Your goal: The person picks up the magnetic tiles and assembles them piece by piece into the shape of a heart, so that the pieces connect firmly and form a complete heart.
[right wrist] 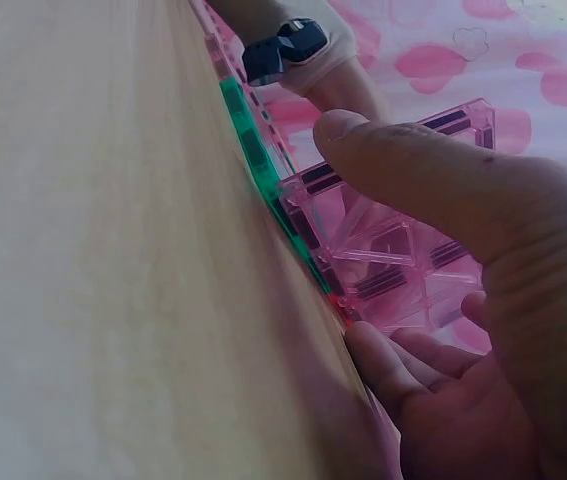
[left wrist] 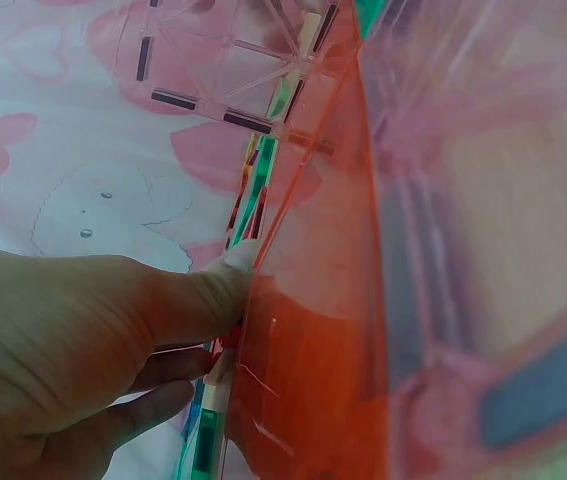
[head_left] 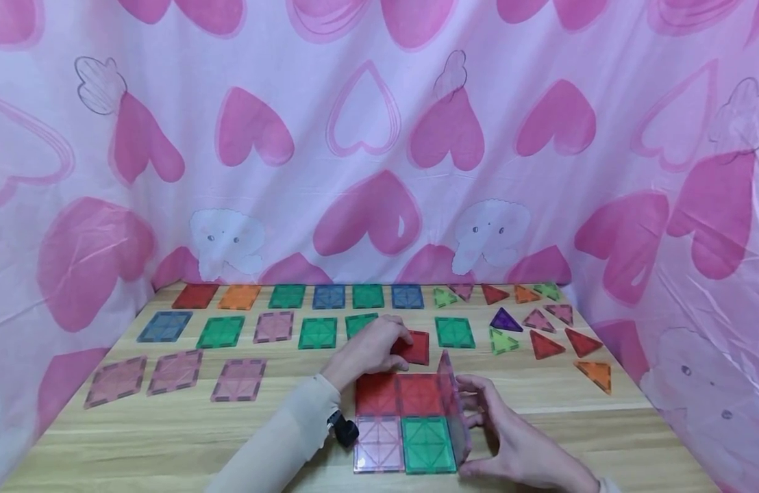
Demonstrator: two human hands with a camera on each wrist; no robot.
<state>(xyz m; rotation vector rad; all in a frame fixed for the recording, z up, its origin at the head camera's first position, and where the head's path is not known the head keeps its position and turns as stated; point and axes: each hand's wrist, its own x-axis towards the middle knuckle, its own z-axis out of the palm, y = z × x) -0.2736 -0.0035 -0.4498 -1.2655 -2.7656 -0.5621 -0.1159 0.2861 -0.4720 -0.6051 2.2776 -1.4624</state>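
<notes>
My left hand (head_left: 370,348) pinches a red square magnetic tile (head_left: 420,348) beyond a two-by-two panel of flat tiles. That panel has a red tile (head_left: 377,396) and another red tile (head_left: 419,395) at the back, with a pink tile (head_left: 378,444) and a green tile (head_left: 429,444) in front. Along its right side, pink tiles (head_left: 451,400) stand upright. My right hand (head_left: 515,435) is beside this pink wall, fingers loosely bent, fingertips right at its outer face. In the right wrist view, the thumb lies across the pink lattice (right wrist: 383,275).
Several square tiles lie in rows to the left and back, including a pink one (head_left: 239,380) and a green one (head_left: 455,333). Triangle tiles, such as an orange one (head_left: 595,374), lie at the back right. A heart-patterned curtain (head_left: 367,219) encloses the wooden table (head_left: 170,445).
</notes>
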